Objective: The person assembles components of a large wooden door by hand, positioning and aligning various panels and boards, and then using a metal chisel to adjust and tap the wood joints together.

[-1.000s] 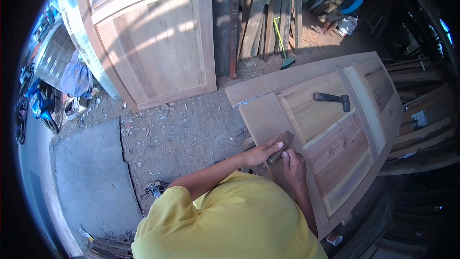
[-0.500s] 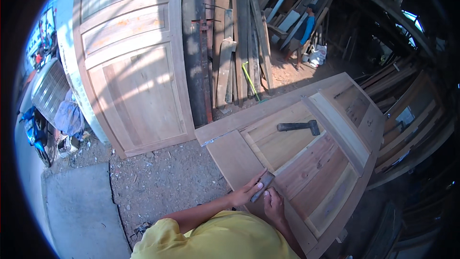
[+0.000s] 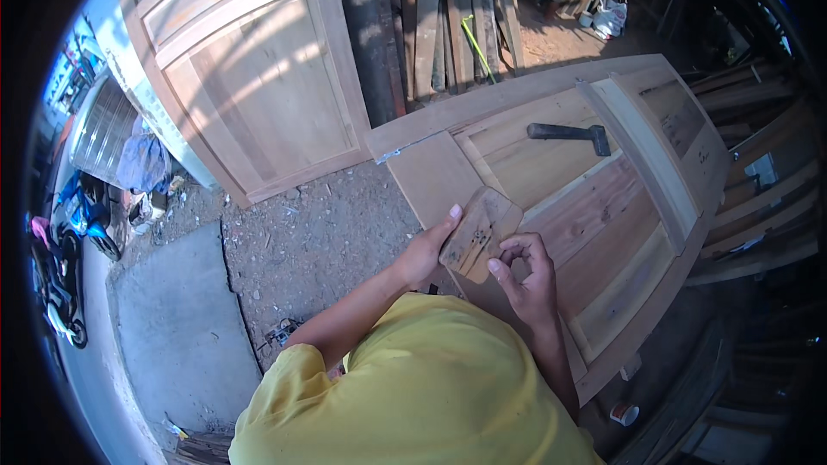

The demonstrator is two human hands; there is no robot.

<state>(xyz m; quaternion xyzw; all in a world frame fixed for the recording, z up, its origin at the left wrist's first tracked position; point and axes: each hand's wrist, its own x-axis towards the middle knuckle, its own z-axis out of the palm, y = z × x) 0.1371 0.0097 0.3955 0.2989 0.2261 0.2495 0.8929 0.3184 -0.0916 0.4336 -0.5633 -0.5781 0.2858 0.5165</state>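
Note:
A small wooden block [image 3: 482, 231] with rounded corners lies in my left hand [image 3: 424, 250], the thumb along its upper left edge and the fingers beneath it. Small dark bits or marks are scattered over its face; I cannot tell which. At the block's lower right edge, my right hand [image 3: 532, 280] is curled with thumb and forefinger close in a pinch. Anything between those fingertips is too small to make out. Both hands are over the near edge of a panelled wooden door [image 3: 594, 284] lying flat. On that door rests a dark hammer [image 3: 570, 134].
A long wooden strip [image 3: 642, 164] lies across the flat door. Another panelled door [image 3: 258, 103] stands upright at the left, beside leaning planks [image 3: 428, 34]. A grey slab [image 3: 185, 327] lies on the ground, with motorbikes [image 3: 86, 215] beyond. A small cup [image 3: 624, 414] is at lower right.
The block is now raised and tilted so its broad face shows. My right hand has moved to its lower right edge. The view has shifted downward, and the person at the back is mostly out of frame.

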